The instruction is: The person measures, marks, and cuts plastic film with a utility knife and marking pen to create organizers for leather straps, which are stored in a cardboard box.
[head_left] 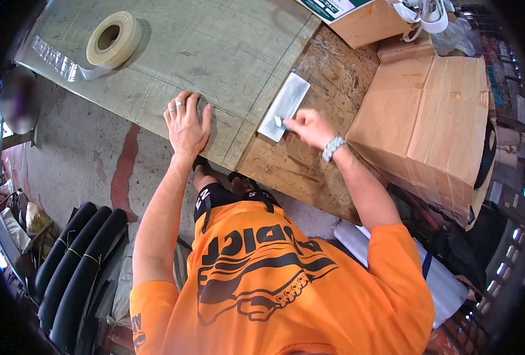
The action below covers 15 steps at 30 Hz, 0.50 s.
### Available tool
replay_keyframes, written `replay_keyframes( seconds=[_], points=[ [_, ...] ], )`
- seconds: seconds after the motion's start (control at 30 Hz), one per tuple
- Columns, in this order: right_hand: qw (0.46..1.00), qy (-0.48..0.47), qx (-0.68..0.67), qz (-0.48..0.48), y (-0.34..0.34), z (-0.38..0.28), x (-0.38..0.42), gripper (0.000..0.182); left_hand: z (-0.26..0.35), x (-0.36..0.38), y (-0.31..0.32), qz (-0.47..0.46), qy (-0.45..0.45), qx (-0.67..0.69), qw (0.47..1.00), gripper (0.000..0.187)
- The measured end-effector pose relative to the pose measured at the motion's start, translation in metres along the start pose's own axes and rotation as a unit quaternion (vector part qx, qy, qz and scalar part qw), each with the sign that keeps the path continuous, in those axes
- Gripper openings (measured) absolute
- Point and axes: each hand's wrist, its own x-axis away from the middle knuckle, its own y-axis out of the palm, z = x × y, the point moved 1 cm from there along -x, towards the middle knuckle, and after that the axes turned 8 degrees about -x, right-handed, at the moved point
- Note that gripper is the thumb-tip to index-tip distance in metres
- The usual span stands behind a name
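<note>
My left hand (188, 125) lies on the grey-green tabletop (215, 53) near its front edge, palm down with the fingers spread and nothing in them. Pinched in the fingers of my right hand (312, 128) is a small pale piece (279, 122) with a teal edge; I cannot tell its kind. It overlaps the lower end of a flat, whitish rectangular slab (291, 97). This slab lies slantwise along the seam where the grey-green top meets a bare brown wooden board (339, 71).
A roll of clear plastic film (130, 50) stands at the far left, its loose end trailing over the table. Cardboard boxes (422, 106) flank the board on the right. Several black padded tubes (84, 266) and a roll of plastic sheeting (443, 290) are below the table.
</note>
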Motion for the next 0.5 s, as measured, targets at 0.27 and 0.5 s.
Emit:
replay_keyframes(
  seconds=[0.27, 0.5],
  points=[
    [0.992, 0.084, -0.095, 0.022, -0.011, -0.013, -0.001, 0.048, 0.002, 0.003, 0.002, -0.001, -0.001, 0.007, 1.000, 0.036],
    [0.992, 0.088, -0.079, 0.032, -0.002, -0.014, 0.010, 0.045, 0.001, 0.002, 0.002, 0.001, -0.001, 0.002, 1.000, 0.035]
  ],
)
